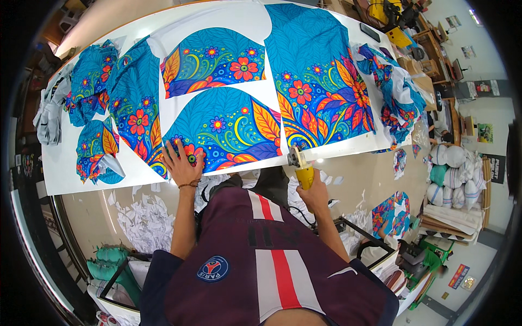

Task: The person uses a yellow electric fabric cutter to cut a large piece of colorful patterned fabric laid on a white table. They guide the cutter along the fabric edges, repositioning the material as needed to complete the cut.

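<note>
My left hand (184,167) lies with fingers spread on the lower edge of a printed fabric sheet (234,127), teal with bright flowers and leaves on a white ground. In my right hand (314,195) is a yellow electric rotary cutter (305,175), its metal head at the table's near edge. That head sits by the white strip between two printed pieces, beside the large right-hand panel (312,70). Whether the blade touches the cloth cannot be made out. Farther up lies another curved printed piece (217,57), with a long panel (136,103) to the left.
Cut printed pieces (92,81) and grey-white cloth (51,114) are heaped at the white table's (65,176) left end. Crumpled printed fabric (399,95) and a dark phone (370,32) lie at the right. White scraps (144,220) litter the floor; stuffed sacks (454,174) stand far right.
</note>
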Demonstrator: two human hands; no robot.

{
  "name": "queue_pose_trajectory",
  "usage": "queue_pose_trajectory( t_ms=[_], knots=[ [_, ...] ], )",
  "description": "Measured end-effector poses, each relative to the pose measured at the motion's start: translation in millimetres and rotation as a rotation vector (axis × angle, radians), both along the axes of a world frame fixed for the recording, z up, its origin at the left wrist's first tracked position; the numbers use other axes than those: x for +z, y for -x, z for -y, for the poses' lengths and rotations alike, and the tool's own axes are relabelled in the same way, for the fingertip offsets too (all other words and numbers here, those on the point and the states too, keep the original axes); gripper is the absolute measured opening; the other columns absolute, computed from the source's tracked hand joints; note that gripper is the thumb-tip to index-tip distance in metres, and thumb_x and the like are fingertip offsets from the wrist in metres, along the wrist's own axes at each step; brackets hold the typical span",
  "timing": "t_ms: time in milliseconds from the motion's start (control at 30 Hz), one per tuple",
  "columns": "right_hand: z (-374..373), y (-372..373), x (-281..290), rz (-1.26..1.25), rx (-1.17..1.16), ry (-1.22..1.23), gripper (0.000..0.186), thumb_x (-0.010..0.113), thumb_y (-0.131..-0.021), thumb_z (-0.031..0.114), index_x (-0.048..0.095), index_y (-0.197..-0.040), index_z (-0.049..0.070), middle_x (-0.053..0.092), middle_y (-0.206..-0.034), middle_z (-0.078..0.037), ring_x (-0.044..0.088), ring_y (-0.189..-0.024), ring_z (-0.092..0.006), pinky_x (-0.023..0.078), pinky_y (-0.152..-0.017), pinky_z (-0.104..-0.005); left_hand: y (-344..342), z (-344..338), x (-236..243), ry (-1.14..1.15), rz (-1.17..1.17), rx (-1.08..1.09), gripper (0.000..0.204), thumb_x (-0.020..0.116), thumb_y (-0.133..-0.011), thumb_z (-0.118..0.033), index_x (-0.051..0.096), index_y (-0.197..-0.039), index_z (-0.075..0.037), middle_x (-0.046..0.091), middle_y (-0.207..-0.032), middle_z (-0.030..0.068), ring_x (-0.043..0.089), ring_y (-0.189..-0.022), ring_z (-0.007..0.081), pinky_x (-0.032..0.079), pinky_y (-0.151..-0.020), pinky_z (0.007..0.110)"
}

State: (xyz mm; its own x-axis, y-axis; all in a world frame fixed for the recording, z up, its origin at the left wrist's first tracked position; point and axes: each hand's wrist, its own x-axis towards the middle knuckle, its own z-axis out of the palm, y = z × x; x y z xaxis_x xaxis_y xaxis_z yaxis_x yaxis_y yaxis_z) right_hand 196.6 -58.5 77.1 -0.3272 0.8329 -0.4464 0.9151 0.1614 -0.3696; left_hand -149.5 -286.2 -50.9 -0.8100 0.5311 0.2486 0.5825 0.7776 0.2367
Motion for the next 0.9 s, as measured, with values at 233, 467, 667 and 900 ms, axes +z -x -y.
queue_pose_trajectory(
  t_ms=[233, 467, 667, 900],
  knots=[
    [-6.9, 15.6, 3.5, 0.026, -0.008, -0.006, 0.073, 0.079, -0.076, 0.029, 0.046, -0.138, 0.011, 0.073, -0.103, -0.029, 0.069, -0.098, -0.052, 0.056, -0.084, -0.0581, 0.1, 1.9, -0.1, -0.038, -0.002, -0.011, 0.085, 0.066, -0.092, -0.061, 0.045, -0.158, -0.011, 0.029, -0.168, 0.0226, 0.021, -0.156, 0.0475, 0.017, -0.124, 0.065],
    [-29.4, 39.4, -0.1, 0.003, 0.018, -0.024, 0.073, 0.081, -0.075, 0.029, 0.046, -0.136, 0.011, 0.072, -0.107, -0.029, 0.069, -0.1, -0.0514, 0.056, -0.085, -0.0571, -0.5, 0.1, 1.9, -0.047, 0.016, 0.01, 0.084, 0.067, -0.092, -0.06, 0.047, -0.156, -0.009, 0.031, -0.167, 0.0236, 0.023, -0.156, 0.0471, 0.018, -0.124, 0.065],
    [-50.5, 65.3, 4.5, -0.026, 0.042, -0.029, 0.079, 0.081, -0.076, 0.033, 0.044, -0.141, 0.009, 0.072, -0.109, -0.026, 0.071, -0.102, -0.0474, 0.056, -0.086, -0.0553, -0.6, -1.8, 5.1, -0.064, 0.016, 0.01, 0.084, 0.067, -0.093, -0.06, 0.048, -0.156, -0.009, 0.032, -0.166, 0.0254, 0.025, -0.155, 0.0472, 0.019, -0.124, 0.064],
    [-78.2, 87.8, -8.3, -0.068, 0.085, -0.053, 0.073, 0.08, -0.075, 0.026, 0.048, -0.137, 0.005, 0.074, -0.108, -0.023, 0.072, -0.102, -0.045, 0.057, -0.086, -0.0524, -1.1, -1.6, 5.7, -0.076, -0.012, 0.018, 0.083, 0.067, -0.092, -0.059, 0.049, -0.155, -0.008, 0.034, -0.163, 0.0271, 0.027, -0.153, 0.0488, 0.02, -0.123, 0.064]
  ],
)
